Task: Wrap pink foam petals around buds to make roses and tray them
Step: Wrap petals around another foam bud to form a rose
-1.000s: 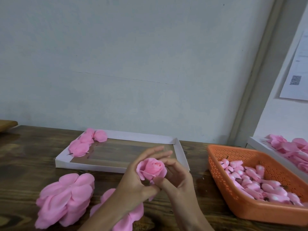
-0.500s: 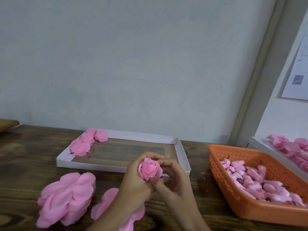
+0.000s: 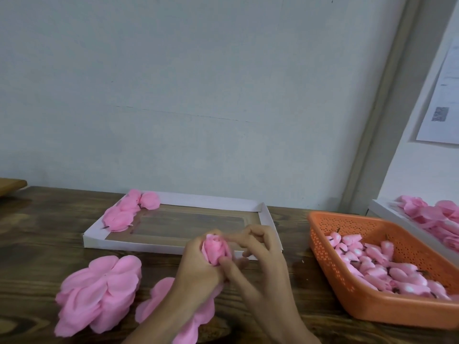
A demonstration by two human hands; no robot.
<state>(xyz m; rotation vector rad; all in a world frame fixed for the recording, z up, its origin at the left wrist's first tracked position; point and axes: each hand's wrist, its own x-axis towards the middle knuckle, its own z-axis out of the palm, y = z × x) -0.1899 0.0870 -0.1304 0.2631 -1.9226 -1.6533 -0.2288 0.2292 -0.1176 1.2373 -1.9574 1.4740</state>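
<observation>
At the far left of the table (image 3: 37, 232), a thick stack of pink foam petals (image 3: 99, 291) lies on the wood near you. Behind it sits a shallow white tray (image 3: 173, 247), with a few finished roses (image 3: 129, 212) bunched in its far-left corner. Another petal piece (image 3: 159, 299) lies flat beneath your left forearm. Your left hand (image 3: 196, 266) has its fingers curled round the rose (image 3: 216, 249), gripping it upright in the air just in front of the tray's near rim. Your right hand (image 3: 263, 249) meets it from the other side, thumb pressed to the lower petals and forefinger laid across the top, the other fingers curled in; blur hides finer detail. To the right stands an orange basket (image 3: 372, 309) heaped with buds (image 3: 372, 266), and at the edge a second white tray (image 3: 380, 209) holds more pink foam pieces (image 3: 434, 214).
</observation>
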